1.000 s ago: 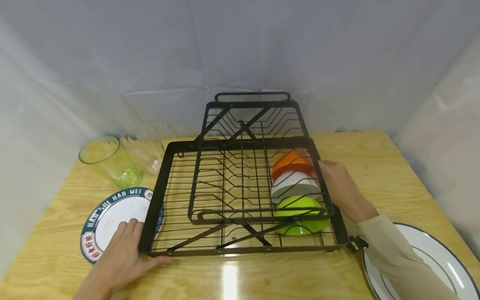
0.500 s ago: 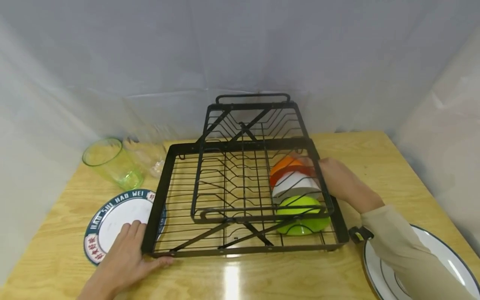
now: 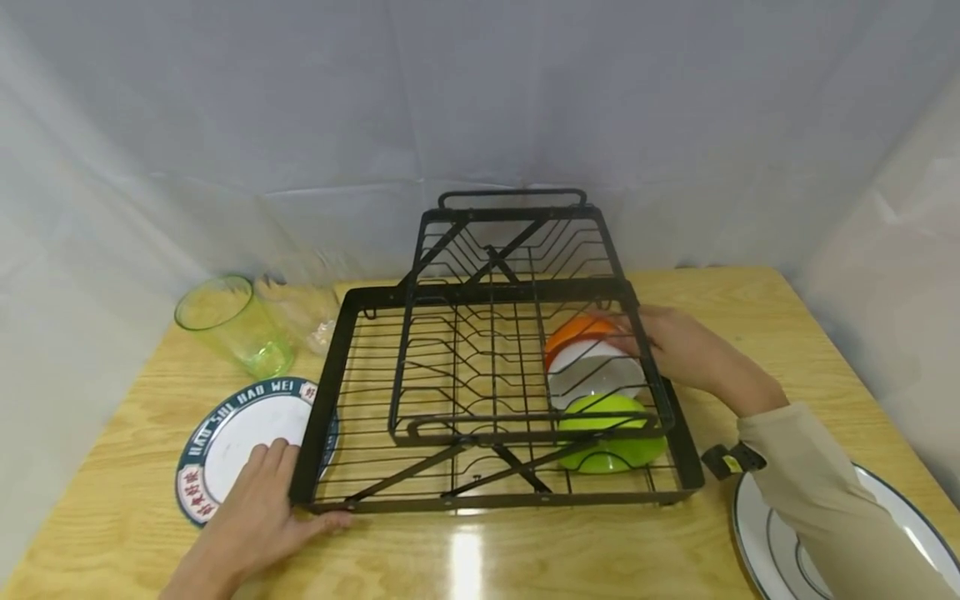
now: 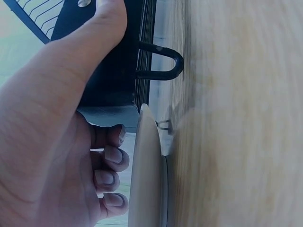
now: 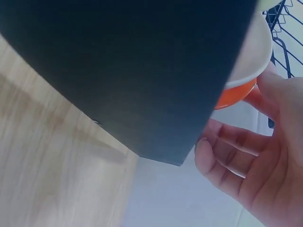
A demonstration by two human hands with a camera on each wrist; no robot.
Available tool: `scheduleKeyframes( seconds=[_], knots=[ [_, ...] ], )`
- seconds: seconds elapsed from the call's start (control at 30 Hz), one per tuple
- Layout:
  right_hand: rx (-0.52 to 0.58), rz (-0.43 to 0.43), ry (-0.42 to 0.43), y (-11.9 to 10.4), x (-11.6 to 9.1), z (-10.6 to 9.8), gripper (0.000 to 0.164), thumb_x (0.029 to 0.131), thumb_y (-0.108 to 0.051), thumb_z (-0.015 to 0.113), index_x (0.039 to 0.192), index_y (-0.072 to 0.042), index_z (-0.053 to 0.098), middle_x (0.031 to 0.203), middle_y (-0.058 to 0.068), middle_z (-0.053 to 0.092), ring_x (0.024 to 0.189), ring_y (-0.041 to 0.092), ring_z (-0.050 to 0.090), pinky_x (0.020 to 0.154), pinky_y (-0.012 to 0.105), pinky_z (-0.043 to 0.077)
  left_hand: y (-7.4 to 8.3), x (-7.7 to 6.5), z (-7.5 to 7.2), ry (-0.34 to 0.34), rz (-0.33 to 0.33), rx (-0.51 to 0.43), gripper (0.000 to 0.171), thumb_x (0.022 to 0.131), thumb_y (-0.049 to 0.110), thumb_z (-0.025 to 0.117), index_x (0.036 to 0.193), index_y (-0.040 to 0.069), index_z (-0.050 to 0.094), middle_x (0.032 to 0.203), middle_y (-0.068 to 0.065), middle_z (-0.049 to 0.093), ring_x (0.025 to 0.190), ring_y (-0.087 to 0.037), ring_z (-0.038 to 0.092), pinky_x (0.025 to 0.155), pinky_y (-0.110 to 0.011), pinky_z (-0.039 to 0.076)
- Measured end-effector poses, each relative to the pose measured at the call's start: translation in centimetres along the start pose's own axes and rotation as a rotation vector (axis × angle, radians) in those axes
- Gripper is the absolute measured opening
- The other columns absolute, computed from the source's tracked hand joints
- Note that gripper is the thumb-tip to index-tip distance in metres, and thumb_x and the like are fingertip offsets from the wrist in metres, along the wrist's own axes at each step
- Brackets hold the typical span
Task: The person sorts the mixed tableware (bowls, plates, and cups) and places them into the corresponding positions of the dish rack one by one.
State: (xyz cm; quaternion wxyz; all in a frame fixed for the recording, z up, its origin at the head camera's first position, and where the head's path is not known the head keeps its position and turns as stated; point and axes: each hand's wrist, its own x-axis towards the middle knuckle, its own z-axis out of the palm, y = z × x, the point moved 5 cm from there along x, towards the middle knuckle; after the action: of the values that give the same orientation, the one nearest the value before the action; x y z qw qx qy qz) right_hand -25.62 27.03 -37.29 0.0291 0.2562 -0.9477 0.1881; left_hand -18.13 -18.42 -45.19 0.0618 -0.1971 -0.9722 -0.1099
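A black two-tier dish rack stands on the table. My left hand holds its front left corner, thumb along the front and fingers bent round the side. Inside the lower tier, at the right, an orange bowl, a white bowl and a green bowl stand tilted in a row, partly behind the upper tier's wires. My right hand reaches over the rack's right side and pinches the orange bowl's edge between thumb and forefinger. The right wrist view shows the other fingers bent by the rack's dark side wall.
Left of the rack lies a white plate with a lettered dark rim. Behind it are a tilted-looking green glass and a clear glass. A larger white plate lies under the right forearm. A pale cloth hangs behind the table.
The right hand and the orange bowl have shifted slightly, and the right forearm has drawn a little to the right. The left hand keeps its hold on the rack's corner.
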Motion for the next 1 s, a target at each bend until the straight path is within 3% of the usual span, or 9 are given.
scheduleKeyframes(
  seconds=[0.23, 0.43, 0.5, 0.63, 0.73, 0.8, 1.0],
  knots=[
    [0.023, 0.003, 0.037, 0.2, -0.4, 0.3, 0.038, 0.098, -0.024, 0.058, 0.129, -0.001, 0.06, 0.113, 0.016, 0.061, 0.098, 0.03, 0.058, 0.074, 0.042, 0.046, -0.1, 0.1, -0.1, -0.005, -0.01, -0.008, 0.103, 0.061, 0.073, 0.074, 0.113, -0.012, 0.048, 0.1, -0.022, 0.05, 0.093, -0.038, 0.048, 0.086, -0.054, 0.043],
    [0.079, 0.084, 0.095, 0.0, -2.9, -0.4, 0.041, 0.101, -0.016, 0.052, 0.138, 0.001, 0.049, 0.126, 0.02, 0.055, 0.099, 0.03, 0.059, 0.077, 0.047, 0.051, -0.1, 0.0, 0.1, -0.026, -0.02, -0.014, 0.107, 0.062, 0.074, 0.073, 0.118, -0.014, 0.047, 0.107, -0.027, 0.049, 0.101, -0.043, 0.048, 0.093, -0.058, 0.04],
    [0.103, 0.123, 0.151, -0.1, -4.1, -0.8, 0.042, 0.102, -0.018, 0.05, 0.14, -0.001, 0.047, 0.123, 0.018, 0.058, 0.099, 0.029, 0.06, 0.078, 0.047, 0.052, 0.0, 0.0, 0.0, -0.016, -0.012, -0.007, 0.106, 0.062, 0.074, 0.073, 0.117, -0.013, 0.047, 0.107, -0.026, 0.049, 0.1, -0.042, 0.048, 0.092, -0.057, 0.041],
    [0.184, 0.274, 0.303, 0.0, -7.3, -0.6, 0.04, 0.103, -0.024, 0.048, 0.139, -0.007, 0.05, 0.104, 0.011, 0.065, 0.084, 0.015, 0.063, 0.069, 0.03, 0.053, 0.0, 0.0, 0.1, 0.014, 0.008, -0.003, 0.101, 0.061, 0.074, 0.073, 0.112, -0.01, 0.049, 0.1, -0.02, 0.049, 0.092, -0.036, 0.048, 0.086, -0.052, 0.044],
    [0.336, 0.427, 0.417, 0.0, -9.9, 0.4, 0.037, 0.103, -0.024, 0.048, 0.134, -0.006, 0.053, 0.089, 0.008, 0.065, 0.07, 0.009, 0.061, 0.059, 0.022, 0.051, 0.0, 0.0, 0.0, 0.012, 0.008, -0.007, 0.101, 0.061, 0.073, 0.074, 0.112, -0.01, 0.049, 0.1, -0.02, 0.049, 0.092, -0.036, 0.047, 0.085, -0.052, 0.044],
    [0.473, 0.558, 0.472, 0.1, -11.6, 1.2, 0.034, 0.102, -0.027, 0.048, 0.129, -0.007, 0.056, 0.081, 0.004, 0.065, 0.066, 0.008, 0.06, 0.055, 0.022, 0.05, 0.0, -0.1, 0.0, 0.01, 0.007, -0.009, 0.102, 0.061, 0.073, 0.074, 0.113, -0.011, 0.049, 0.1, -0.02, 0.049, 0.093, -0.036, 0.048, 0.086, -0.053, 0.044],
    [1.022, 0.96, 0.634, 0.2, -15.8, 4.2, 0.02, 0.099, -0.032, 0.053, 0.106, -0.016, 0.062, 0.07, 0.0, 0.064, 0.056, 0.012, 0.054, 0.048, 0.025, 0.045, 0.0, -0.1, -0.1, 0.032, 0.024, 0.009, 0.099, 0.06, 0.075, 0.073, 0.109, -0.009, 0.05, 0.095, -0.016, 0.047, 0.087, -0.031, 0.046, 0.079, -0.048, 0.044]
  ],
)
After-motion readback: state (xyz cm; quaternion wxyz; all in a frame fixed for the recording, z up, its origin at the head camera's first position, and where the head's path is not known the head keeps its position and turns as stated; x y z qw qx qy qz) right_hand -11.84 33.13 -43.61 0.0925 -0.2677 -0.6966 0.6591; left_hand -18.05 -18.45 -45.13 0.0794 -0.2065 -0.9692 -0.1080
